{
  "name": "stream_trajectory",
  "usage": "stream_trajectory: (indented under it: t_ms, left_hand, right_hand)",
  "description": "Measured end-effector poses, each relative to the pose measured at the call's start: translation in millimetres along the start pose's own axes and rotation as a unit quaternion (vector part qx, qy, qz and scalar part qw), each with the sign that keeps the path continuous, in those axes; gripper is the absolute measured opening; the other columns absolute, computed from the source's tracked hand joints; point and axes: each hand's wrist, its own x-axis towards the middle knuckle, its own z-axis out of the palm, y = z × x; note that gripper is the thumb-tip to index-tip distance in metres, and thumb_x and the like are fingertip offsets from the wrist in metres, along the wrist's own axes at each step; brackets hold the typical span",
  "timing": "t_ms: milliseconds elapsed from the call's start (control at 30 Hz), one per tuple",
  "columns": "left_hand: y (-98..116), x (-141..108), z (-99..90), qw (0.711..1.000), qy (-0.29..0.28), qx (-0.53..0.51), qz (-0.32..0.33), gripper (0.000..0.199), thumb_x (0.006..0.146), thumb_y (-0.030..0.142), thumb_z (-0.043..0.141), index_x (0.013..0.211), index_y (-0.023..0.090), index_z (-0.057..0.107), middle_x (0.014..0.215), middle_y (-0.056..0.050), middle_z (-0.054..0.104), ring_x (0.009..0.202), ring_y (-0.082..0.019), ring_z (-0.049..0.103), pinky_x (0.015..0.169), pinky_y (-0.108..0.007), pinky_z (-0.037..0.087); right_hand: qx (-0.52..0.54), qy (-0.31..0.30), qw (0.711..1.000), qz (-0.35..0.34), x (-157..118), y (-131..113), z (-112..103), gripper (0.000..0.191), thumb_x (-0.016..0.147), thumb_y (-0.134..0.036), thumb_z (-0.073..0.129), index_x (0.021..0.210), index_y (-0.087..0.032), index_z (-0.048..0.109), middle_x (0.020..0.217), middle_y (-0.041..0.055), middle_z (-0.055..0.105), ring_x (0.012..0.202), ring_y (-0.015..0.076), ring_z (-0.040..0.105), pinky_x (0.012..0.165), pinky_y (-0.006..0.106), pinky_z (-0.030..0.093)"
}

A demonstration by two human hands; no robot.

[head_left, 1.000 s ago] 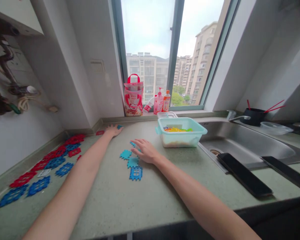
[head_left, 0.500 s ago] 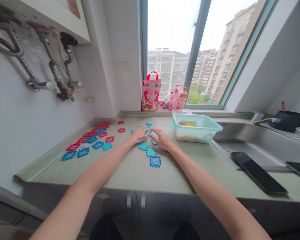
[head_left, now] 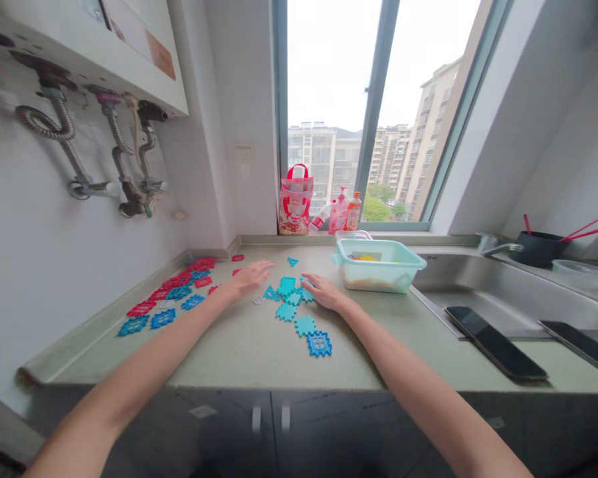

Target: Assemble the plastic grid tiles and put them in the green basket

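Note:
My left hand [head_left: 252, 277] is slightly blurred above the counter, its fingers stretched out to the right and nothing visible in them. My right hand [head_left: 325, 292] rests at the right side of a cluster of interlocking plastic tiles, fingers stretched out, fingertips at a blue tile [head_left: 307, 283] they partly cover. In the cluster lie a turquoise square tile [head_left: 287, 286] and a blue triangular tile [head_left: 271, 293]. A turquoise tile [head_left: 305, 325] and a blue window tile [head_left: 319, 344] trail toward the front. Behind the hands lies a small blue triangle [head_left: 292, 261].
Several red tiles [head_left: 142, 309] and blue tiles [head_left: 163, 318] are spread along the left wall. A turquoise tub [head_left: 379, 275] with yellow pieces stands right of my right hand, before the sink [head_left: 468, 285]. Two phones, one a black phone [head_left: 493, 342], lie at the right.
My left hand has moved left, away from the tile cluster, uncovering turquoise tiles there. My right hand stays beside the cluster. The camera view has shifted, so the scene sits lower.

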Motion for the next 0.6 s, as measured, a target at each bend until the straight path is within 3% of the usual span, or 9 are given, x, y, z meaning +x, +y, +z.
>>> stream_trajectory:
  t_ms: [133, 267, 367, 500, 600]
  left_hand:
    - [-13.0, -14.4, 2.3, 0.997, 0.004, 0.063, 0.047, 0.050, 0.103, 0.039, 0.043, 0.145, 0.022, 0.063, 0.150, -0.010, 0.062, 0.141, -0.027, 0.055, 0.122, -0.046, 0.040]
    - [2.2, -19.9, 12.7, 0.988, -0.024, 0.041, 0.149, 0.046, 0.105, 0.034, 0.045, 0.147, 0.026, 0.061, 0.150, -0.009, 0.062, 0.140, -0.025, 0.056, 0.120, -0.043, 0.042]
    - [12.6, -17.7, 21.5, 0.977, -0.049, 0.037, 0.202, 0.045, 0.104, 0.029, 0.049, 0.148, 0.029, 0.060, 0.153, -0.007, 0.060, 0.143, -0.025, 0.054, 0.122, -0.044, 0.040]
    - [13.1, -16.2, 24.9, 0.976, -0.025, 0.046, 0.209, 0.037, 0.104, 0.039, 0.054, 0.136, 0.027, 0.069, 0.135, -0.011, 0.071, 0.126, -0.028, 0.065, 0.113, -0.045, 0.046]
    - [8.8, -18.0, 20.4, 0.981, -0.002, 0.047, 0.187, 0.034, 0.102, 0.046, 0.059, 0.124, 0.024, 0.074, 0.125, -0.012, 0.072, 0.118, -0.028, 0.066, 0.107, -0.043, 0.049]
  right_hand:
    - [-0.017, -0.028, 0.999, -0.020, 1.0, 0.2, 5.0, 0.046, 0.108, -0.053, 0.044, 0.134, -0.026, 0.072, 0.142, 0.0090, 0.069, 0.139, 0.0275, 0.058, 0.120, 0.048, 0.040]
    - [-0.026, -0.048, 0.998, -0.022, -2.9, -2.6, 2.4, 0.051, 0.107, -0.057, 0.044, 0.139, -0.027, 0.069, 0.152, 0.0114, 0.060, 0.147, 0.0330, 0.049, 0.123, 0.058, 0.033]
    - [0.023, -0.034, 0.997, -0.061, -9.1, -5.5, -11.8, 0.048, 0.107, -0.050, 0.044, 0.140, -0.025, 0.068, 0.150, 0.0122, 0.062, 0.140, 0.0299, 0.056, 0.119, 0.052, 0.041]
    - [-0.042, -0.002, 0.991, -0.131, -18.9, -2.5, -38.1, 0.035, 0.095, -0.037, 0.064, 0.128, -0.027, 0.073, 0.147, 0.0111, 0.063, 0.136, 0.0323, 0.057, 0.117, 0.055, 0.042]
    - [-0.060, -0.045, 0.988, -0.137, -23.5, 3.2, -51.4, 0.035, 0.090, -0.032, 0.068, 0.123, -0.026, 0.076, 0.131, 0.0107, 0.073, 0.122, 0.0308, 0.065, 0.110, 0.049, 0.048]
